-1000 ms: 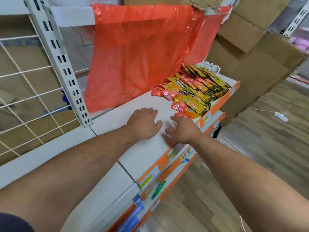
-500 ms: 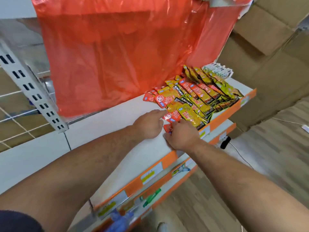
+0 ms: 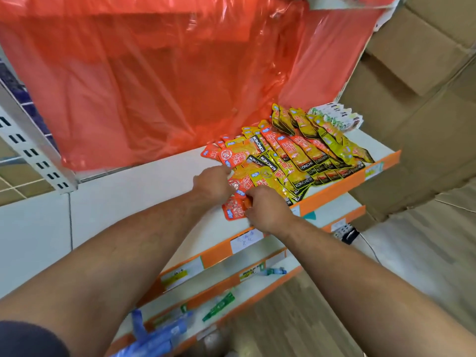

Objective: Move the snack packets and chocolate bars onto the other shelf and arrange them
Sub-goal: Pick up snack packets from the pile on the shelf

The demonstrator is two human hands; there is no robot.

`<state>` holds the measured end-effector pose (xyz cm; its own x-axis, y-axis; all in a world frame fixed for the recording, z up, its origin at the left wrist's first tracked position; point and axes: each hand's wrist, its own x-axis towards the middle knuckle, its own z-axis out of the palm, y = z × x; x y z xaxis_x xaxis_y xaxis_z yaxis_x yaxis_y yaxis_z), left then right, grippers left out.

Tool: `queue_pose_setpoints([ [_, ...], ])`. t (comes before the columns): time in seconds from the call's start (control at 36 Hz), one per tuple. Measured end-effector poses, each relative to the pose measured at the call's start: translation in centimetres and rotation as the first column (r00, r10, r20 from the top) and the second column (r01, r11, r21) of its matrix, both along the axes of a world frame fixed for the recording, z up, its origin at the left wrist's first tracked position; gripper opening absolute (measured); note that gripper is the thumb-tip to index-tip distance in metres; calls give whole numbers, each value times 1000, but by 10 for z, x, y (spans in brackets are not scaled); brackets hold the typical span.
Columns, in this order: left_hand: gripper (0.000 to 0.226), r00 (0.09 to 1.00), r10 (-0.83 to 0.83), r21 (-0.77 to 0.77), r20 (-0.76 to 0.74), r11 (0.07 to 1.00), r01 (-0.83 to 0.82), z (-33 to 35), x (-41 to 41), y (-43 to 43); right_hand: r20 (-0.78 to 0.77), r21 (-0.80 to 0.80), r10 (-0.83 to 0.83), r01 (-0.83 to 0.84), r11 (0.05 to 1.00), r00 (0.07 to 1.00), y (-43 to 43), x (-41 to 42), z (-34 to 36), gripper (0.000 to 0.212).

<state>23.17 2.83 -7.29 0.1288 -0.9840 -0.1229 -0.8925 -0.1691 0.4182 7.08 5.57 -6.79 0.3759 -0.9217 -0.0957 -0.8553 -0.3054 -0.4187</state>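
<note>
Right hand (image 3: 268, 210) is pinching a red snack packet (image 3: 233, 212) in its grip. Left hand (image 3: 212, 184), just beside it, is touching the packet pile (image 3: 296, 161); its grip state cannot be told.

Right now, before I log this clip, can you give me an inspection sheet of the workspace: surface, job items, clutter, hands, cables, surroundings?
Surface: white shelf with an orange front strip.
Job's things: snack packets overlapping in rows at the shelf's far right end; one red packet at the pile's near edge; white-green packets behind the pile.
Clutter: green item and blue items on the lower shelves.
Hands: left hand at the pile's edge, fingers curled, grip hidden; right hand pinches the red packet.
Cables: black plug with a thin cable on the floor.
Surroundings: red plastic sheet behind; cardboard boxes to the right; wooden floor.
</note>
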Motion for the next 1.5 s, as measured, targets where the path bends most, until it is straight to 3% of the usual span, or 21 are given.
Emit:
queue_pose_setpoints([
  [0.08, 34, 996, 72, 16, -48, 997, -72, 0, 0, 0, 18, -15, 37, -37, 999, 999, -5, -2, -5, 13],
  [0.19, 14, 934, 218, 2, -281, 974, -227, 5, 7, 2, 6, -16, 111, -111, 994, 994, -11, -3, -4, 21],
  [0.28, 8, 784, 320, 7, -532, 927, -374, 12, 12, 5, -16, -23, 135, -135, 991, 991, -15, 0, -1, 23],
  [0.36, 9, 631, 381, 20, -675, 865, -502, 16, 21, 9, -16, -17, 155, -156, 988, 988, -18, 7, 0, 24],
  [0.5, 12, 650, 408, -16, -641, 839, -543, 20, 47, 18, 7, -39, 166, -165, 985, 986, -18, 20, 1, 37],
  [0.64, 20, 560, 441, -33, -702, 764, -644, 28, 61, 38, 8, -40, 159, -158, 987, 987, -20, 28, 5, 44],
  [0.72, 30, 526, 467, -25, -711, 730, -683, 33, 70, 50, 49, -33, 137, -136, 990, 989, -23, 34, 12, 37],
  [0.86, 23, 563, 490, 25, -666, 769, -639, 39, 85, 72, 370, 198, -22, -55, 979, 929, -29, 47, 23, 24],
  [0.97, 17, 485, 487, 81, -726, 762, -643, 42, 85, 92, 507, 393, -163, -59, 918, 846, -26, 62, 25, 14],
  [1.03, 14, 446, 463, 99, -766, 770, -630, 44, 85, 104, 517, 404, -169, -65, 913, 839, -20, 71, 24, 10],
  [1.11, 19, 391, 439, 136, -809, 788, -601, 41, 95, 114, 520, 392, -159, -69, 917, 839, -10, 86, 22, 22],
  [1.19, 22, 288, 407, 187, -867, 801, -568, 40, 107, 126, 512, 380, -148, -69, 922, 846, 0, 102, 22, 8],
  [1.33, 33, 318, 399, 185, -860, 825, -534, 42, 126, 152, 499, 323, -51, -131, 937, 865, 16, 129, 29, 17],
  [1.42, 17, 288, 401, 177, -869, 798, -576, 40, 142, 167, 509, 332, -34, -160, 930, 860, 30, 146, 33, 15],
  [1.5, 15, 245, 404, 185, -881, 771, -609, 39, 158, 187, 508, 340, -9, -191, 921, 861, 49, 165, 36, 14],
])
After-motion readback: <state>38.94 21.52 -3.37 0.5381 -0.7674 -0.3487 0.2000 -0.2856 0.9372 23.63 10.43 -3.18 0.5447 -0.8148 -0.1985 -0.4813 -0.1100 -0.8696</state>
